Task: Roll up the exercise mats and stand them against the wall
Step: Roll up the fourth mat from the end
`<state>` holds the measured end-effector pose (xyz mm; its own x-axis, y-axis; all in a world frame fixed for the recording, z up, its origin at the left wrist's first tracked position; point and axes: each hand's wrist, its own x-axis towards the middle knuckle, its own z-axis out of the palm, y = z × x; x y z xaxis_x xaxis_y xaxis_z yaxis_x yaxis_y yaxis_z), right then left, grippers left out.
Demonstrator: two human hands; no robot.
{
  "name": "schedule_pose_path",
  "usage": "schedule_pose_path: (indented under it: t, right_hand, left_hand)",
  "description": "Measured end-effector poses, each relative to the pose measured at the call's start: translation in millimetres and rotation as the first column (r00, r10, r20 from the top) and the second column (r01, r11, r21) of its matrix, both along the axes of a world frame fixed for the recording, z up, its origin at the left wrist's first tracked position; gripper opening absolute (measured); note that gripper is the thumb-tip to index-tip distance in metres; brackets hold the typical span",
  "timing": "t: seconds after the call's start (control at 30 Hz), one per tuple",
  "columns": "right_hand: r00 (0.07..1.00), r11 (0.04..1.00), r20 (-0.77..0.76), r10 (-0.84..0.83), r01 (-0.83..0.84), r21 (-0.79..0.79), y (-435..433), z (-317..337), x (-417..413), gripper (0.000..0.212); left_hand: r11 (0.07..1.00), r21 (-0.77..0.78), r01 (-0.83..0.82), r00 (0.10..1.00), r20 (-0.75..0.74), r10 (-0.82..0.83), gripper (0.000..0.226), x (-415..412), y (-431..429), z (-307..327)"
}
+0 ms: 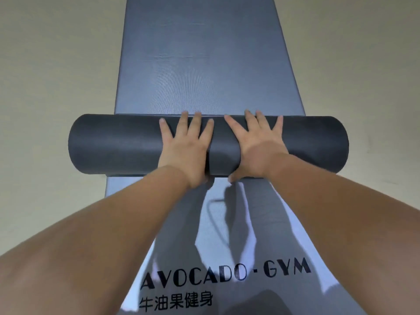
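A dark grey rolled part of an exercise mat (113,144) lies crosswise in the middle of the view. Beyond it the flat blue-grey stretch of mat (200,53) runs away from me along the floor. Nearer to me lies a flat mat surface (284,223) printed with "AVOCADO · GYM" and Chinese characters. My left hand (186,146) and my right hand (256,144) press side by side on top of the roll's middle, fingers spread and straight, fingertips at its far edge. Both thumbs sit at the roll's near underside.
Pale beige floor (56,76) spreads on both sides of the mat. My forearms reach in from the bottom corners and cast shadows on the printed surface. No wall is in view.
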<state>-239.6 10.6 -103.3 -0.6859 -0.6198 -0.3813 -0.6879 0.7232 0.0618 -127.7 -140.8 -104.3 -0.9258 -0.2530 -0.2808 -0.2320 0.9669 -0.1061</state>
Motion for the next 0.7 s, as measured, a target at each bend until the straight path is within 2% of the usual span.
schedule_pose_path:
  t: [0.17, 0.3, 0.43, 0.57, 0.7]
  right_hand:
    - [0.997, 1.0, 0.079, 0.026, -0.027, 0.008, -13.7, 7.9, -23.8, 0.149]
    - [0.994, 0.999, 0.099, 0.034, -0.035, 0.003, -11.4, 11.1, -23.2, 0.142]
    - [0.993, 1.0, 0.112, -0.024, 0.024, -0.001, -2.6, 10.1, 6.4, 0.135]
    - [0.971, 0.989, 0.19, -0.146, 0.143, 0.033, 8.0, 17.0, 49.5, 0.132]
    - [0.921, 0.962, 0.282, -0.269, 0.271, 0.033, 27.5, 22.5, 116.1, 0.129]
  left_hand:
    - [0.998, -0.033, -0.046, 0.998, -0.044, 0.044, 0.107, -3.3, 5.2, -11.5]
    - [0.999, -0.039, -0.033, 0.999, -0.014, 0.033, 0.106, -7.2, 7.3, -4.8]
    - [0.995, -0.076, 0.057, 0.998, 0.0, -0.057, 0.104, 11.0, 5.5, -0.6]
    - [0.988, -0.053, 0.143, 0.989, 0.048, -0.14, 0.098, 34.9, 9.8, 12.7]
    - [0.951, -0.033, 0.306, 0.946, 0.127, -0.3, 0.094, 71.7, 13.5, 25.5]
